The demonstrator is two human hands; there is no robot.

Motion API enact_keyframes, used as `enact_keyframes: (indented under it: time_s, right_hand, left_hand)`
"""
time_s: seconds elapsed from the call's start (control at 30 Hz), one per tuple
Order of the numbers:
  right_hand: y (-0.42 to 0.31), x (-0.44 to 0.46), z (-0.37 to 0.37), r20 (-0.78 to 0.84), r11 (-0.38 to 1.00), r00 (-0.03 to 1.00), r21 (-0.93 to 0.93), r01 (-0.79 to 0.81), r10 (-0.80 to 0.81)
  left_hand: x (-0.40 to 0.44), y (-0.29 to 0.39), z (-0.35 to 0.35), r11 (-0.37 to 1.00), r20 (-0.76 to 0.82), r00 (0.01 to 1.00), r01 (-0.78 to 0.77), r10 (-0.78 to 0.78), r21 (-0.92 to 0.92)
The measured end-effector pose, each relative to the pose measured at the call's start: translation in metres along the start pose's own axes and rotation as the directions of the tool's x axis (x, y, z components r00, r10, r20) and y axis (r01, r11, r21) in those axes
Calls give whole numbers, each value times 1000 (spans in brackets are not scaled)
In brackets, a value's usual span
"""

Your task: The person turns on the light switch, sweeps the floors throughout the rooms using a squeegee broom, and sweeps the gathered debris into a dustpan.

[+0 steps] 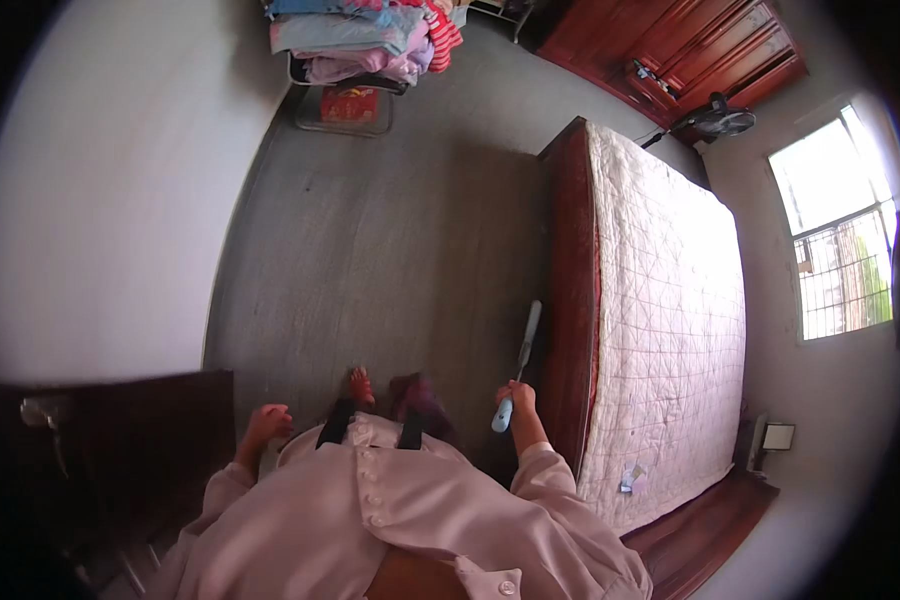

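Note:
My right hand (515, 396) is wrapped around a light-blue long-handled tool (529, 335), which looks like a lint roller or bed brush. Its rounded grip end shows below the hand; a thin shaft and a long pale-blue head point forward, away from me. The tool hangs over the floor, beside the dark red wooden side of the bed (570, 290). Near my left hip, my left hand (268, 424) is loosely closed in a fist, and nothing shows in it.
A white quilted mattress cover (665, 300) lies on the bed, with small cards or papers (631, 478) near its close end. Ahead are folded clothes (370, 40) and a standing fan (715, 120) before a red wooden wardrobe (670, 55). A dark door (140, 450) stands left.

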State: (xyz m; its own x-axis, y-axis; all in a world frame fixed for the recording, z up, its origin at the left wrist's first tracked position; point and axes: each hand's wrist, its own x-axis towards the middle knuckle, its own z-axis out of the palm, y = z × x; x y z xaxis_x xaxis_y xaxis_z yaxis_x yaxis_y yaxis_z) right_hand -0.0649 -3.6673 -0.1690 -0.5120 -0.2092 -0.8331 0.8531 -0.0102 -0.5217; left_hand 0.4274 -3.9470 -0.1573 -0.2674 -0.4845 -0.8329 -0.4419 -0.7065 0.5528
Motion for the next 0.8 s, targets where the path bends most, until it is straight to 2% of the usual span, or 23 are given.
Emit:
enact_keyframes:
  time_s: [0.03, 0.07, 0.1, 0.13, 0.17, 0.2, 0.23, 0.27, 0.3, 0.33, 0.37, 0.4, 0.43, 0.47, 0.5, 0.53, 0.57, 0.6, 0.63, 0.67, 0.7, 0.77, 0.8]
  right_hand:
    - [-10, 15, 4, -35, 1000, 999, 18, 15, -15]
    - [-21, 31, 11, -143, 996, 987, -49, 71, -78]
    - [-31, 47, 19, -141, 993, 985, -79, 91, -101]
    - [-45, 65, 26, -140, 988, 982, -110, 110, -125]
    - [-57, 88, 33, -137, 981, 980, -143, 128, -147]
    - [-73, 121, 40, -230, 998, 972, -53, 26, -38]
    - [-89, 140, 51, -76, 818, 945, -525, 233, -318]
    - [-102, 158, 59, 182, 397, 862, -829, 393, -473]
    - [-116, 174, 66, 471, -140, 752, -875, 463, -460]
    - [-136, 204, 78, 252, 401, 834, -785, 473, -490]
    - [-151, 256, 87, 61, 816, 921, -443, 371, -385]
    - [-162, 309, 97, -46, 984, 984, 38, 175, -173]
    - [-167, 352, 109, -38, 859, 996, 509, -55, 87]
    - [-186, 355, 133, -8, 961, 1000, 276, 26, -25]
    - [-206, 352, 159, 39, 966, 977, -146, 214, -211]
    - [-225, 345, 182, 137, 751, 917, -536, 386, -374]
    - [-245, 340, 205, 273, 442, 847, -757, 482, -455]
    - [-263, 340, 227, 365, 265, 801, -809, 525, -474]
    - [-278, 338, 250, 453, 85, 745, -825, 558, -490]
    - [-289, 340, 272, 512, -28, 714, -821, 570, -477]
    - [-299, 345, 294, 552, -120, 705, -817, 564, -446]
    - [-309, 362, 333, 582, -252, 731, -813, 525, -356]
    - [-309, 378, 354, 545, -289, 786, -834, 471, -292]
  left_hand:
    - [15, 6, 2, 998, -3, 999, -37, 36, -44]
    - [29, 2, -1, 993, -9, 997, -74, 73, -91]
    - [47, -10, -7, 984, -17, 994, -109, 108, -140]
    - [82, -56, -28, 947, 83, 943, -322, 322, -5]
    - [80, -52, -27, 857, 140, 911, -411, 387, 310]
    - [78, -47, -24, 663, 196, 872, -472, 448, 581]
    - [45, -11, -8, 303, 158, 897, -299, 413, 905]
    - [29, 7, 7, 247, 142, 893, -266, 427, 932]
    - [23, 11, 17, 294, 132, 886, -284, 445, 913]
    - [18, 20, 30, 342, 116, 885, -292, 452, 893]
    - [15, 26, 45, 401, 100, 881, -308, 462, 863]
    - [11, 35, 61, 459, 76, 880, -316, 468, 830]
    - [8, 45, 75, 480, 68, 873, -329, 482, 813]
    - [5, 55, 90, 492, 60, 860, -346, 507, 799]
    - [3, 65, 105, 506, 50, 848, -361, 528, 784]
    - [3, 75, 119, 507, 43, 831, -379, 555, 774]
    - [6, 83, 131, 532, 19, 829, -376, 558, 758]
    - [7, 93, 144, 537, 8, 818, -384, 575, 751]
    - [12, 103, 155, 817, -161, 923, -215, 349, 535]
    - [16, 114, 167, 972, -315, 945, -14, 90, 236]
    - [18, 123, 177, 978, -337, 919, 182, -207, -104]
    - [11, 138, 195, 988, -327, 933, 125, -149, -95]
    - [6, 140, 203, 991, -325, 938, 93, -119, -94]
